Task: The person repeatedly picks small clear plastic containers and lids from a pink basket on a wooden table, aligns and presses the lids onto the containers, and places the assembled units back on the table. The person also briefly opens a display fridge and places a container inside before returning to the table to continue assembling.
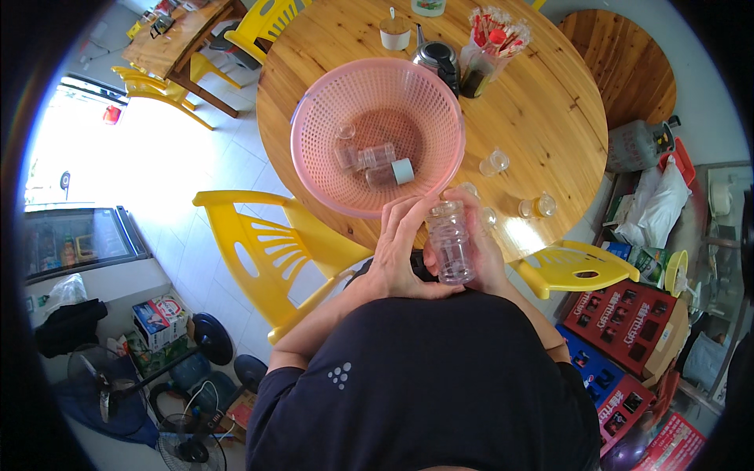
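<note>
A clear, ribbed plastic jar [452, 250] stands nearly upright between my hands, close to my chest at the table's near edge. My left hand [399, 250] holds it from the left, fingers by the neck and thumb near the base. Behind and along its other side curls my right hand [485, 250], its fingers partly hidden by the jar. Just beyond them, a pink perforated plastic basket [308, 169] contains several clear jars, one with a white lid [402, 171]. To the right on the wood lie a clear jar [495, 162] and another clear jar [537, 206].
The round wooden table [542, 118] also carries a metal kettle [437, 60], a red-capped bottle [476, 77], a bundle of wrapped sticks [503, 31] and a lidded white pot [394, 34]. Yellow chairs [259, 243] flank me. Red crates [616, 318] are stacked at right.
</note>
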### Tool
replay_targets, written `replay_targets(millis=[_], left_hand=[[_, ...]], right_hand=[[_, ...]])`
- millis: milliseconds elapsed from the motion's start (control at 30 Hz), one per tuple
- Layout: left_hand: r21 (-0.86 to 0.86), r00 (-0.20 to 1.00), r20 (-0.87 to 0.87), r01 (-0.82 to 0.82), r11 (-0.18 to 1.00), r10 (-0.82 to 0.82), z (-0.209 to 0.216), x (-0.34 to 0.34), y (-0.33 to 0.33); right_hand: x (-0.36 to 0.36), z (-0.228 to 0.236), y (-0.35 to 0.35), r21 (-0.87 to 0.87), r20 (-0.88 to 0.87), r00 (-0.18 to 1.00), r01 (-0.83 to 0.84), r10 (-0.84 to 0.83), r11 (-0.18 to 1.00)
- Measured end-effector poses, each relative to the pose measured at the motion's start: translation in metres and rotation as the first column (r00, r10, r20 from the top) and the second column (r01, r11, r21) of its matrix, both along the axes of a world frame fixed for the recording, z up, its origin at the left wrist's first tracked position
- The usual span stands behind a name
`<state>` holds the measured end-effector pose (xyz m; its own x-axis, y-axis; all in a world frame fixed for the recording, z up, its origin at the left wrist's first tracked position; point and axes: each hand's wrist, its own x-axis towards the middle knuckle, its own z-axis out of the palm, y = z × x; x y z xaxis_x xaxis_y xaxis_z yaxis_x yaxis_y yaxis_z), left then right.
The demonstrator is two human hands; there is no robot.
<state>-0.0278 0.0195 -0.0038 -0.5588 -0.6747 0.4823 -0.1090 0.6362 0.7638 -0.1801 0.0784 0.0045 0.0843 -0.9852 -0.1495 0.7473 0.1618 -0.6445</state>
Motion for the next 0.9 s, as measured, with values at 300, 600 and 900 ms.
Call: replay_targets(millis=[300,600,900], left_hand=[[-0.045,0.997,-0.079,-0.001,0.999,-0.003,0.003,0.002,0.000],[-0.002,0.998,-0.061,-0.002,1.000,0.002,-0.006,0.000,0.000],[0.352,0.965,-0.246,0.176,0.919,-0.091,-0.014,0.007,-0.009]], right_hand=[[0.002,-0.001,0.000,0.022,-0.083,0.996,-0.013,0.015,1.000],[-0.002,0.000,-0.006,0.100,-0.083,0.996,-0.013,0.022,0.995],[-0.015,0.017,-0.011,0.038,-0.200,0.979,-0.044,0.050,0.998]])
